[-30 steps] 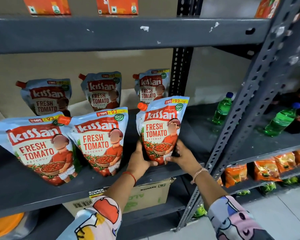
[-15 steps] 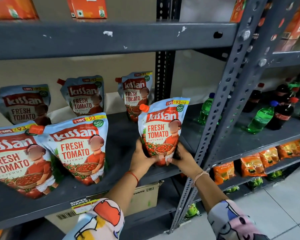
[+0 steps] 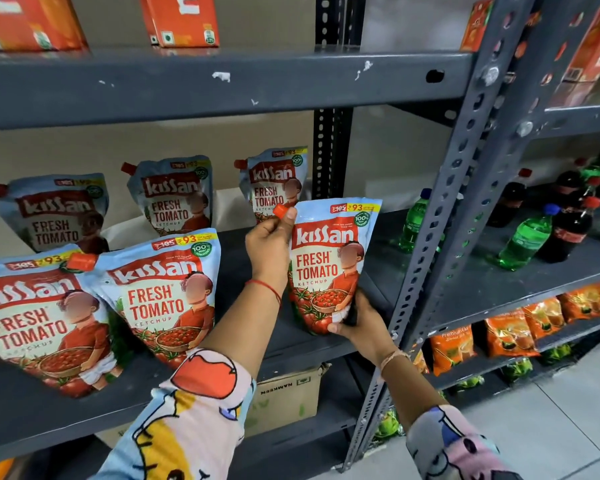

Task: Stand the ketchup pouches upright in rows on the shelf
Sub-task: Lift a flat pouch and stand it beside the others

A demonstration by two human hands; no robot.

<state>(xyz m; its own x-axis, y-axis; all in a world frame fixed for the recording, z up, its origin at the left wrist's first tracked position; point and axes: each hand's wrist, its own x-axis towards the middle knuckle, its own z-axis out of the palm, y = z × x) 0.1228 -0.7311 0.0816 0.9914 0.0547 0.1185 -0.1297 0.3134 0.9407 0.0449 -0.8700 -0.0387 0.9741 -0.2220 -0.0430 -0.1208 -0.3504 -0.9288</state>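
Note:
A blue Kissan ketchup pouch point(image 3: 329, 268) stands at the front right of the grey shelf point(image 3: 312, 341). My left hand point(image 3: 271, 244) pinches its orange cap at the top left corner. My right hand point(image 3: 361, 323) grips its bottom right corner. Two more pouches stand in the front row, one to the left point(image 3: 163, 296) and one at the far left point(image 3: 32, 320). Three pouches lean against the back wall, at the left point(image 3: 54, 213), in the middle point(image 3: 174, 195) and on the right point(image 3: 274, 181); my left hand partly hides the right one.
A perforated grey upright point(image 3: 440, 237) stands just right of the held pouch. Green and dark bottles point(image 3: 527, 237) fill the neighbouring shelf, with orange snack packs point(image 3: 510, 330) below. Orange cartons point(image 3: 181, 22) sit on the shelf above. A cardboard box point(image 3: 288, 393) lies underneath.
My left hand has moved from the pouch's lower left edge up to its orange cap. The right hand stays at the bottom corner. The camera has shifted slightly.

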